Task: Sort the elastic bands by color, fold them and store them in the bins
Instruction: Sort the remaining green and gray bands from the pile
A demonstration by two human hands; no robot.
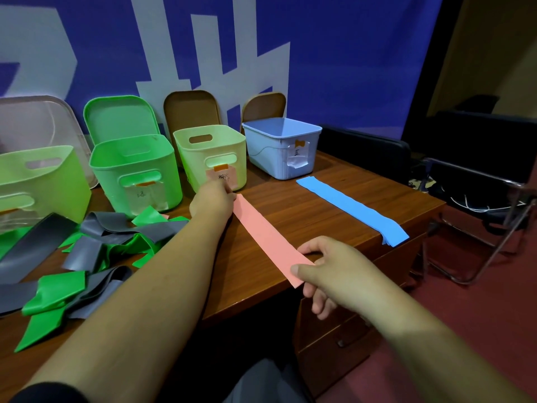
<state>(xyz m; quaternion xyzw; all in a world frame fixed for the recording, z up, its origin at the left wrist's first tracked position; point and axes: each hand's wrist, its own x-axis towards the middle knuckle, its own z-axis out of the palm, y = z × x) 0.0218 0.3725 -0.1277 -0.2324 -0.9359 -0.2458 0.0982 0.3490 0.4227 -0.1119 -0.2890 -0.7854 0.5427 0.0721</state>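
A pink elastic band [266, 232] lies stretched flat across the wooden table [319, 205]. My left hand [213, 202] grips its far end beside the pale yellow bin [210, 154]. My right hand [328, 269] pinches its near end at the table's front edge. A stack of blue bands [353, 207] lies flat to the right, in front of the light blue bin [280, 146]. Grey and green bands [87, 251] lie tangled in a pile on the left, in front of the green bin [135, 170] and the lime bin [37, 181].
Bin lids lean against the blue banner behind the bins. A black chair [479, 181] with a metal frame stands right of the table on red carpet. The table's front edge and a drawer [340, 338] are below my right hand.
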